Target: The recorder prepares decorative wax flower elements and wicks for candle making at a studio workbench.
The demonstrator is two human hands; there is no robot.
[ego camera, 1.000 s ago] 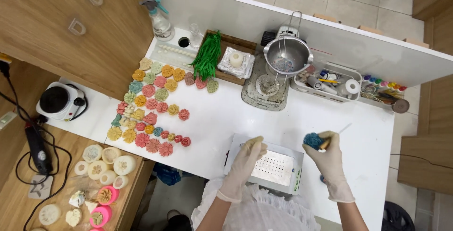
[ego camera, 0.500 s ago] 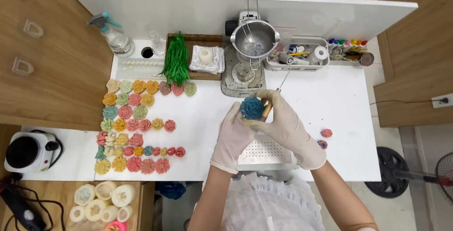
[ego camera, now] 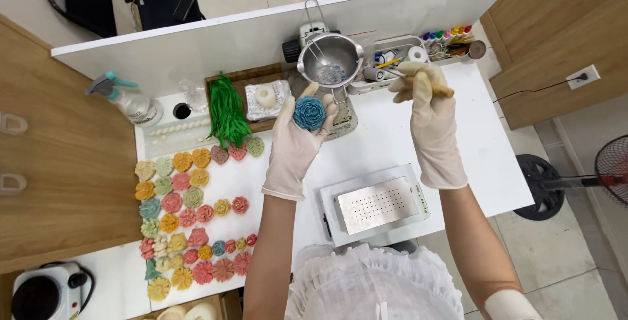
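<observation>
White-gloved, both hands reach forward over the worktop [ego camera: 386, 146]. Nearest the person lies one perforated metal tray [ego camera: 374, 206]. The left hand [ego camera: 296, 142] is raised palm up, its grip cupped around one blue flower [ego camera: 309, 112] resting against the fingers. The right hand [ego camera: 426, 107] bends at the wrist, its grip pinched on one wooden-handled tool [ego camera: 418, 80] pointing left. Beyond them stands one steel pot [ego camera: 329, 59]. To the left, dozens of coloured flowers [ego camera: 190, 225] lie in rows, beside one spray bottle [ego camera: 126, 100].
</observation>
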